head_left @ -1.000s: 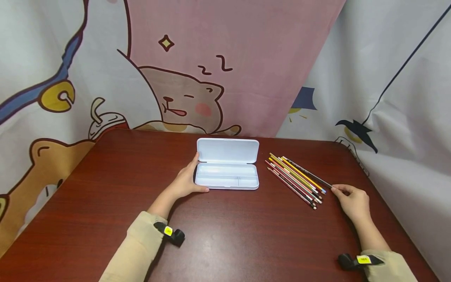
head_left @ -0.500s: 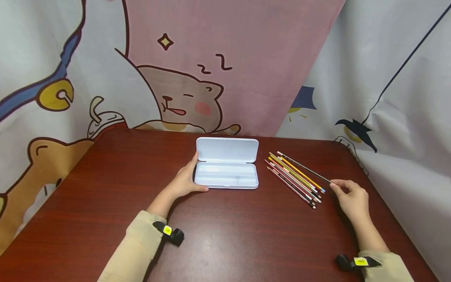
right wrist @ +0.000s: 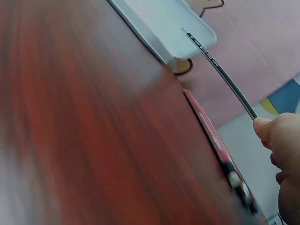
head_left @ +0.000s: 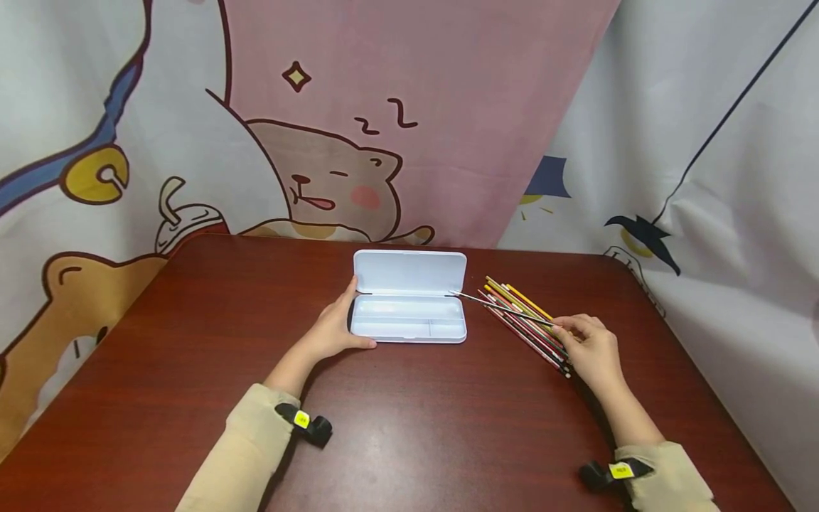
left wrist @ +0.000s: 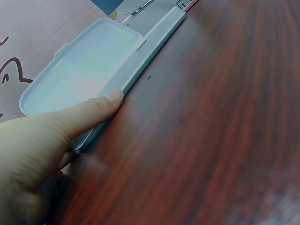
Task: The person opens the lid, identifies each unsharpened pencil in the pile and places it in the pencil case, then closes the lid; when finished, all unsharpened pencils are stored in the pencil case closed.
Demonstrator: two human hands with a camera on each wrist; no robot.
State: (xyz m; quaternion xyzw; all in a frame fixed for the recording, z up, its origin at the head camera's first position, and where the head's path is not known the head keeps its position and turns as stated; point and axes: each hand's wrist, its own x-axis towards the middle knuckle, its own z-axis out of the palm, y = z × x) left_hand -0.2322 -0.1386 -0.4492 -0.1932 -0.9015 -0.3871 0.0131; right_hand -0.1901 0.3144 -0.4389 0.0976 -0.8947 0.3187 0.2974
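Open pale-blue pencil case (head_left: 409,299) on a dark red wooden table (head_left: 409,427)
Left hand (head_left: 333,331) grips the case's end; right hand (head_left: 591,348) pinches a dark pencil (head_left: 502,306); no readable writing.

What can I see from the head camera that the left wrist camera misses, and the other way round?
Only the head view shows the right hand pinching a thin dark pencil whose tip reaches toward the case, the bundle of coloured pencils on the dark red wooden table, and the cartoon curtain behind. Only the left wrist view shows, close up, the thumb lying along the case's front edge. Both show the left hand holding the open pale blue plastic pencil case at its end.
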